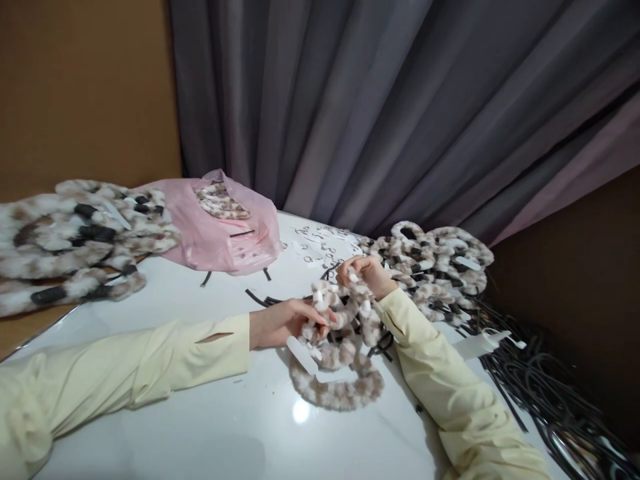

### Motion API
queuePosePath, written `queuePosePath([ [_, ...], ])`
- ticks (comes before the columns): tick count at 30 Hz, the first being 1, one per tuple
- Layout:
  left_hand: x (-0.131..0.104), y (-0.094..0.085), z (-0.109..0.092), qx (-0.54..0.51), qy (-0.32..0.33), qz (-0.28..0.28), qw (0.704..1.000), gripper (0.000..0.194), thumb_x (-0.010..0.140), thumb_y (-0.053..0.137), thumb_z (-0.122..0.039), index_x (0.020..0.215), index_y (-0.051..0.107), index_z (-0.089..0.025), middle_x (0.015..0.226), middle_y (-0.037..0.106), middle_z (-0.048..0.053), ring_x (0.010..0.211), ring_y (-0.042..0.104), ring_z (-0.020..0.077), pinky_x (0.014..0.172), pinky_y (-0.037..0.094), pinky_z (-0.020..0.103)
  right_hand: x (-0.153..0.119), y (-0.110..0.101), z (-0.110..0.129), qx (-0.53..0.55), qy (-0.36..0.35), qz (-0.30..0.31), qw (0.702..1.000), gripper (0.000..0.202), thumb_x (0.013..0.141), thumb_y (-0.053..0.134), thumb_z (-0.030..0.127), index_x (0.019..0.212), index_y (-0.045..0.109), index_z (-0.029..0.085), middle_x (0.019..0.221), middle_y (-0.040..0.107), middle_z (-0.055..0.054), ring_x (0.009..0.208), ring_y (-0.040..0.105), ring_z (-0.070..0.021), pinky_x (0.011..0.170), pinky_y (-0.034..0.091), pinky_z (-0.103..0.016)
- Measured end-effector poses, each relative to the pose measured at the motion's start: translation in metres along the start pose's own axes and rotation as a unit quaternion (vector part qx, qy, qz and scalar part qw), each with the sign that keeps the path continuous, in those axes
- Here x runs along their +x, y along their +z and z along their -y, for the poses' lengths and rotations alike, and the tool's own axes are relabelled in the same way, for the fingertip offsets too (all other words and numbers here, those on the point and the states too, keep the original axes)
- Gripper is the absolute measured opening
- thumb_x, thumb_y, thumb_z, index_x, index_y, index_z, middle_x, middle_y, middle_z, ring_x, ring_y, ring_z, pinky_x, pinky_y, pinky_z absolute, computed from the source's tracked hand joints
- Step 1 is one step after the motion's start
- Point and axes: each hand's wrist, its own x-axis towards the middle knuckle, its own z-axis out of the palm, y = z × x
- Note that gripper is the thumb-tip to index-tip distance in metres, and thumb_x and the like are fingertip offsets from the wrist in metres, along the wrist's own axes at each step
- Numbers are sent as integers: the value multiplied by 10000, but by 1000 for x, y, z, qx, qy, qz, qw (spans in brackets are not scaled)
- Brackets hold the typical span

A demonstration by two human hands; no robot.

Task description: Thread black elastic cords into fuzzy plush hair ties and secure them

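Left hand: furry loops pinched by fingers
Right hand: same loops grasped
Pink bag: one, far left
Bottle: one, right

One view: from your head, forward and down. Table near; left hand, right hand central; curtain beyond.

Dim room; bright round glare on white tabletop.

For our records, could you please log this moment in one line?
left hand: holding furry bundle; right hand: holding furry bundle; pink bag: on white table
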Motion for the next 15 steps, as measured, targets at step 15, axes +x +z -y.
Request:
queuePosePath([
  [15, -4, 13, 3, 272, 37, -50, 960, 165, 632, 486, -126, 573, 639, -107, 364, 458, -17, 365, 354, 79, 448, 266, 231, -40, 66, 60, -540, -199, 194, 794, 365, 777, 523, 69, 1113, 607, 187, 1068, 574, -109, 1002, 512, -210, 871, 407, -354],
])
